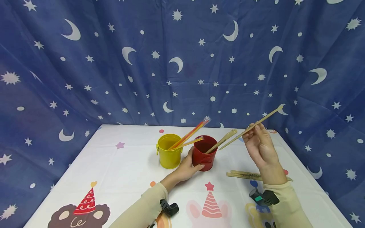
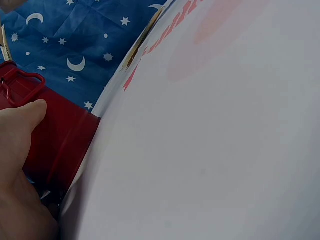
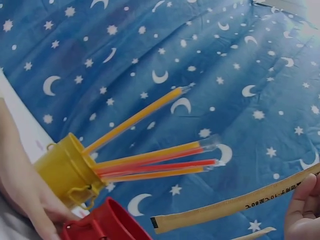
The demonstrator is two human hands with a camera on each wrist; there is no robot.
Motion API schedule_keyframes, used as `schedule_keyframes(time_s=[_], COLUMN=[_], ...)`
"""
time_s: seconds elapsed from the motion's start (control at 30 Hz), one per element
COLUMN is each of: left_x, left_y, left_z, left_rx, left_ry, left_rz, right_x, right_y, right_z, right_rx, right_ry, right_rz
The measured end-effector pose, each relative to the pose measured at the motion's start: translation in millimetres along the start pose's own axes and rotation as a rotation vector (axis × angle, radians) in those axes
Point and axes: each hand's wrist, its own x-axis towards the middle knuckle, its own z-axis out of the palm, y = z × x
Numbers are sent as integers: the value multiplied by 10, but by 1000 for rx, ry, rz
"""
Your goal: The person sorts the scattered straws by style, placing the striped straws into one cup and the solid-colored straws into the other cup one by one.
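Your left hand (image 1: 186,169) grips red bucket (image 1: 204,152) | right hand (image 1: 258,144) raised right of bucket, apparently pinching wrapped chopstick (image 1: 249,128) tilted toward it

A yellow bucket (image 1: 169,151) holding orange straws (image 1: 189,135) stands before a star-and-moon blue cloth (image 1: 114,63)

Both forearms in cream sleeves reach forward. The left hand (image 1: 186,169) lies low with its fingers (image 2: 22,117) curled in a steadying grip, while the right hand (image 1: 259,145) is raised, fingers pinched together, wrist upright.
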Motion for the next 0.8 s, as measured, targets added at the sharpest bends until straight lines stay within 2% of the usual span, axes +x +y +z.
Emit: schedule_keyframes(time_s=[0.1,0.3,0.5,0.8], left_x=[-5,-17,-17,-17], left_y=[11,35,29,39], left_z=[-1,-6,-5,9], left_rx=[6,3,-5,-2], left_ry=[-1,0,5,-2], left_rz=[-3,-4,17,9], right_x=[4,12,29,-1], right_y=[47,150,232,180], right_z=[-18,-27,-81,-98], right_rx=[15,-54,-108,-40], right_ry=[4,94,143,176], right_rz=[-1,-8,10,-1])
